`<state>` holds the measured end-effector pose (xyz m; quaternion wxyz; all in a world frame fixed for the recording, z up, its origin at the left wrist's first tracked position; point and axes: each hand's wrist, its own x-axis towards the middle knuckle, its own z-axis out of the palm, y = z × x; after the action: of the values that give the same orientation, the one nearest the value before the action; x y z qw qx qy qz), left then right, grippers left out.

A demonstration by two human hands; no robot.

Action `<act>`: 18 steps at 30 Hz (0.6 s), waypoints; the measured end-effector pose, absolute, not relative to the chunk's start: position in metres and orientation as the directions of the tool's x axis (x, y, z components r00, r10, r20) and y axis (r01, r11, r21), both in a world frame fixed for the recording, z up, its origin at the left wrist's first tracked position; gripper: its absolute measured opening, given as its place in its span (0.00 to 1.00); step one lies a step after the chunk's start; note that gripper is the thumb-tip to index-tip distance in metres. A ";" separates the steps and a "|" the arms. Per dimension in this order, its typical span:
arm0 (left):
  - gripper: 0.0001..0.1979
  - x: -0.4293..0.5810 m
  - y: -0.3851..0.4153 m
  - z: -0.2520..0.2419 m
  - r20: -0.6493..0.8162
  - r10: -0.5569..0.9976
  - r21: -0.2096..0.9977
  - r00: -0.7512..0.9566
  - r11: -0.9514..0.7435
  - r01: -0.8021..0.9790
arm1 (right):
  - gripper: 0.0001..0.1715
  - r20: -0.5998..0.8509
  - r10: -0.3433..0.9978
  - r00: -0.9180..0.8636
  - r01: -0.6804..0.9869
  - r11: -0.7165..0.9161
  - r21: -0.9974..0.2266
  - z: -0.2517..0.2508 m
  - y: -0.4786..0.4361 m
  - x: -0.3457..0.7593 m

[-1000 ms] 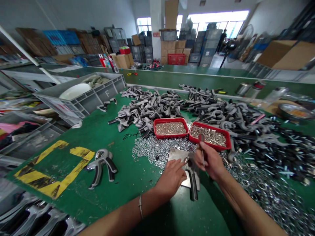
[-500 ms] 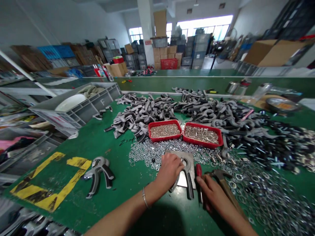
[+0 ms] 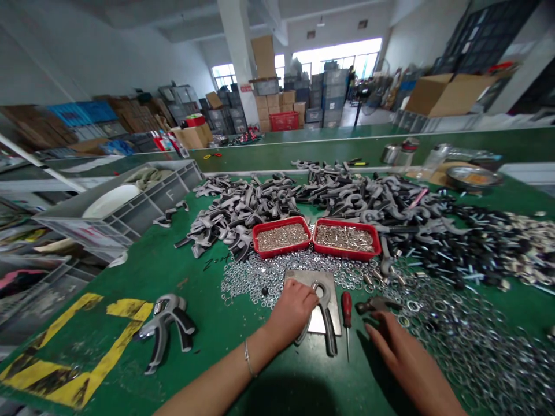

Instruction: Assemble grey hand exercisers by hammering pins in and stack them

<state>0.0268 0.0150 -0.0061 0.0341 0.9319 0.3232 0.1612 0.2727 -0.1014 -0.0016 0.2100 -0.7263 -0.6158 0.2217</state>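
Observation:
My left hand (image 3: 291, 309) is closed on a grey and black hand grip exerciser (image 3: 328, 323), which lies over a flat metal plate (image 3: 332, 283). Its ring-shaped head and one handle show; my fingers cover part of the other side. Right of the plate lies a red-handled screwdriver (image 3: 346, 306), its shaft pointing toward me. My right hand (image 3: 401, 346) is over a hammer (image 3: 377, 304), thumb spread from the fingers. The hammer's handle is hidden under this hand, and whether they touch is unclear.
Two red trays (image 3: 281, 252) of small metal parts stand behind the plate, amid scattered washers and nuts (image 3: 247, 277). Grey handle parts (image 3: 247, 205) are heaped farther back. Another grip exerciser (image 3: 167, 323) lies at left, beside yellow tape (image 3: 125, 341). Rings (image 3: 485, 358) spread at right.
My right hand has let go of the screwdriver, which now lies on the table, and has moved right over the hammer. My left hand stays on the grip exerciser. The camera view has shifted slightly.

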 end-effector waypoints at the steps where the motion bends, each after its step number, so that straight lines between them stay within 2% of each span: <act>1: 0.12 0.027 0.017 -0.003 0.261 0.589 0.125 0.765 -0.806 0.578 | 0.22 -0.030 0.989 0.146 0.832 -0.139 -0.538 -0.003 -0.108 0.281; 5: 0.15 0.035 0.022 0.012 0.161 0.454 -0.047 0.876 -0.884 0.466 | 0.19 0.093 0.994 0.057 0.966 -0.031 -0.257 -0.012 -0.130 0.308; 6: 0.15 0.036 0.022 0.015 0.143 0.428 -0.064 0.893 -0.896 0.440 | 0.18 0.094 0.995 0.041 0.977 -0.020 -0.214 -0.014 -0.133 0.312; 8: 0.14 0.035 0.022 0.016 0.129 0.433 -0.030 0.892 -0.897 0.440 | 0.15 0.070 0.997 0.041 0.978 -0.026 -0.205 -0.017 -0.135 0.317; 11: 0.11 0.025 0.019 0.011 0.155 0.570 0.197 0.807 -0.818 0.540 | 0.15 0.065 0.995 0.081 0.950 -0.058 -0.307 -0.013 -0.130 0.319; 14: 0.12 0.012 0.010 0.009 0.191 0.684 0.418 0.704 -0.706 0.572 | 0.17 0.083 0.988 0.134 0.869 -0.077 -0.489 0.002 -0.121 0.315; 16: 0.19 0.005 0.003 0.009 0.225 0.742 0.483 0.631 -0.648 0.589 | 0.20 0.004 0.996 0.092 0.780 -0.069 -0.622 0.016 -0.113 0.307; 18: 0.23 0.003 -0.002 0.011 0.229 0.793 0.507 0.565 -0.593 0.626 | 0.21 -0.111 0.994 -0.014 0.712 -0.068 -0.699 0.032 -0.104 0.293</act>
<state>0.0028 -0.0021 0.0111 0.1879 0.8644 0.4103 0.2216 0.2933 -0.1038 0.0323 0.2301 -0.6635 -0.6426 0.3062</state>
